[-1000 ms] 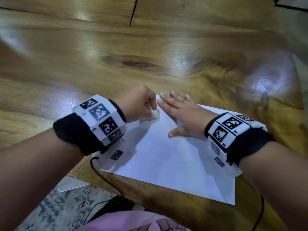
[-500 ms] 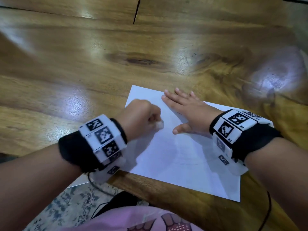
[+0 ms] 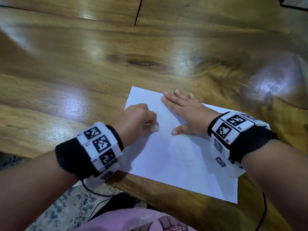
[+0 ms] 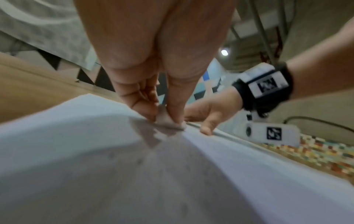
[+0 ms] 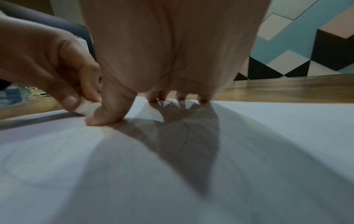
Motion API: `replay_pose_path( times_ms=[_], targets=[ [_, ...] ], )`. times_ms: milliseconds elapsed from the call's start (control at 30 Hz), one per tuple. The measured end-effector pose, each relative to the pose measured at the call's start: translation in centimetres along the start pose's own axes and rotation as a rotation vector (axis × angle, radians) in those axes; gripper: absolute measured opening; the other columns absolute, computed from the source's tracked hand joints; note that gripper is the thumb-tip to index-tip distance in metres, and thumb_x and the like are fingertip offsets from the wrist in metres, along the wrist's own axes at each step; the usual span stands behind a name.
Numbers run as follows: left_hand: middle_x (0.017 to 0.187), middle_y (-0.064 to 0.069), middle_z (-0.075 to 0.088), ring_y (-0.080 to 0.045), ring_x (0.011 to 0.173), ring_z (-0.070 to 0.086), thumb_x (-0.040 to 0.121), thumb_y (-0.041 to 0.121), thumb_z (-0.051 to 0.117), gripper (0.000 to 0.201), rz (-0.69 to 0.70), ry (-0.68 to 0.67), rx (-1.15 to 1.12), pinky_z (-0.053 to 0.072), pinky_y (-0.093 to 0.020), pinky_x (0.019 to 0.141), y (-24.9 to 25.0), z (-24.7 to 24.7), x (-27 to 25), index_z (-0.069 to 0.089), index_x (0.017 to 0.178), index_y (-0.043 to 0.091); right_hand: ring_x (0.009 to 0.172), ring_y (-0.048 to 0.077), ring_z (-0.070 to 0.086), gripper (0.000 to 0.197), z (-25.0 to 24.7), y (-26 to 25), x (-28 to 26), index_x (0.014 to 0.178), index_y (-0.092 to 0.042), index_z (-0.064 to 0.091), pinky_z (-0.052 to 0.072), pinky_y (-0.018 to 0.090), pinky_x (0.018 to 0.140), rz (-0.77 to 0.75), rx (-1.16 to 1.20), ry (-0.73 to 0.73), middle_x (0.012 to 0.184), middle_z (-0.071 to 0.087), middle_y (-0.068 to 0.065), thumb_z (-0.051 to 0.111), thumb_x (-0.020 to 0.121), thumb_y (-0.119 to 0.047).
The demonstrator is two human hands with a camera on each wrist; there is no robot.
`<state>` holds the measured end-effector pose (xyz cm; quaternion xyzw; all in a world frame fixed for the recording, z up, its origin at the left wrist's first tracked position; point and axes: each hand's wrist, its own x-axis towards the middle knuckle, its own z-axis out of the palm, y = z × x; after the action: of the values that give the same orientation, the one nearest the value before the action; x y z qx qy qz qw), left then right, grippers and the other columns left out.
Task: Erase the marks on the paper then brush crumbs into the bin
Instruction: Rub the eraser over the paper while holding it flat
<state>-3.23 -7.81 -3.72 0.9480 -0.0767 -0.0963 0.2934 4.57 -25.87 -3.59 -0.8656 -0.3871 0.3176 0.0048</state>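
One sheet of white paper (image 3: 180, 157) lies flat on a glossy wooden table (image 3: 83, 67), near the table's front edge. The sheet is rectangular and sits at a slant, its long axis running from the far left corner towards the near right corner. Faint curved pencil lines show on its lower half.

Two hands are on the sheet. The left hand (image 3: 136, 119) is curled into a loose fist, thumb and fingers pinching one small white eraser (image 3: 154, 128), a soft rounded block, its tip pressed on the paper near the left edge. In the left wrist view the eraser (image 4: 168, 121) sits between thumb and fingertips, touching the sheet.

The right hand (image 3: 186, 112) lies palm down with straight fingers spread, pressing the paper's far part; its thumb points towards the eraser, close beside it.

Each wrist wears one black band (image 3: 71, 159) with white square-patterned tags. Pink cloth (image 3: 126, 220) shows at the bottom edge.
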Motion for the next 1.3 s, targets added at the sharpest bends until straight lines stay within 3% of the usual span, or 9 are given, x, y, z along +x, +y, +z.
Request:
replay_pose_path(
  times_ms=[67,233,333,500,700,867,933,1133,1300],
  targets=[
    [0.075,-0.005,0.054,-0.015,0.063,0.047,0.079,0.033,0.059,0.021,0.033,-0.008,-0.027,0.035,-0.025,0.060,-0.3,0.7,-1.9,0.066,0.072,0.015,0.143,0.014,-0.024,0.100,0.0,0.0,0.0,0.148,-0.025,-0.015,-0.013,0.039,0.114,0.003,0.003,-0.005,0.155,-0.025,-0.011,0.060,0.086,-0.046],
    [0.078,0.001,0.057,-0.012,0.068,0.060,0.073,0.034,0.060,0.019,-0.005,-0.250,-0.113,0.041,-0.019,0.063,-0.6,0.5,-5.9,0.068,0.072,0.017,0.142,0.014,-0.024,0.100,-0.1,-0.1,-0.1,0.148,-0.024,-0.016,-0.013,0.039,0.115,0.005,0.004,-0.010,0.155,-0.025,-0.010,0.060,0.086,-0.046],
    [0.075,-0.004,0.059,-0.017,0.066,0.057,0.068,0.044,0.058,0.031,-0.006,-0.132,-0.074,0.041,-0.027,0.061,-0.2,-0.5,-2.8,0.069,0.073,0.015,0.142,0.014,-0.024,0.100,-0.1,-0.2,-0.1,0.149,-0.023,-0.015,-0.013,0.039,0.115,0.007,0.004,-0.007,0.155,-0.025,-0.010,0.060,0.086,-0.045],
    [0.072,0.000,0.049,-0.013,0.064,0.048,0.077,0.033,0.061,0.015,0.049,-0.029,-0.032,0.030,-0.020,0.053,-0.2,0.5,-1.4,0.063,0.070,0.019,0.142,0.014,-0.024,0.100,0.0,0.0,0.1,0.149,-0.024,-0.015,-0.013,0.039,0.114,0.005,0.007,-0.004,0.155,-0.024,-0.011,0.061,0.086,-0.046],
    [0.073,0.012,0.048,-0.002,0.067,0.055,0.076,0.024,0.066,0.003,0.028,-0.303,-0.080,0.038,-0.012,0.061,-0.8,0.3,-5.7,0.065,0.074,0.023,0.142,0.014,-0.024,0.100,-0.1,-0.1,-0.1,0.149,-0.024,-0.015,-0.013,0.039,0.114,0.004,0.006,-0.005,0.155,-0.024,-0.011,0.060,0.086,-0.045],
    [0.070,-0.001,0.057,-0.016,0.062,0.052,0.070,0.033,0.071,0.017,-0.044,-0.024,0.009,0.030,-0.010,0.055,-1.6,-1.6,-1.6,0.070,0.072,0.017,0.142,0.013,-0.024,0.100,-0.1,-0.1,-0.1,0.148,-0.024,-0.016,-0.014,0.039,0.114,0.007,0.000,-0.006,0.155,-0.025,-0.011,0.060,0.087,-0.045],
    [0.067,0.002,0.052,-0.017,0.061,0.051,0.071,0.033,0.066,0.016,-0.022,-0.009,-0.013,0.029,-0.007,0.054,-1.9,-1.2,-1.9,0.068,0.069,0.017,0.142,0.013,-0.024,0.100,-0.1,-0.1,-0.1,0.148,-0.024,-0.016,-0.014,0.038,0.114,0.008,-0.001,-0.003,0.155,-0.025,-0.011,0.060,0.087,-0.045],
    [0.077,0.010,0.056,-0.002,0.070,0.059,0.068,0.054,0.047,0.034,-0.017,-0.328,-0.189,0.047,-0.022,0.068,-1.2,0.4,-6.7,0.066,0.080,0.029,0.142,0.016,-0.026,0.101,0.0,-0.3,0.1,0.148,-0.028,-0.016,-0.014,0.041,0.114,0.018,-0.035,-0.022,0.154,-0.028,-0.009,0.060,0.085,-0.049],
    [0.087,0.003,0.062,-0.011,0.079,0.063,0.072,0.022,0.070,0.009,-0.019,-0.299,-0.103,0.048,-0.026,0.074,-1.2,-0.3,-4.8,0.071,0.080,0.022,0.141,0.016,-0.027,0.101,-0.1,-0.5,0.0,0.148,-0.028,-0.015,-0.014,0.042,0.114,0.026,-0.034,-0.027,0.154,-0.028,-0.009,0.061,0.085,-0.048]
  ],
)
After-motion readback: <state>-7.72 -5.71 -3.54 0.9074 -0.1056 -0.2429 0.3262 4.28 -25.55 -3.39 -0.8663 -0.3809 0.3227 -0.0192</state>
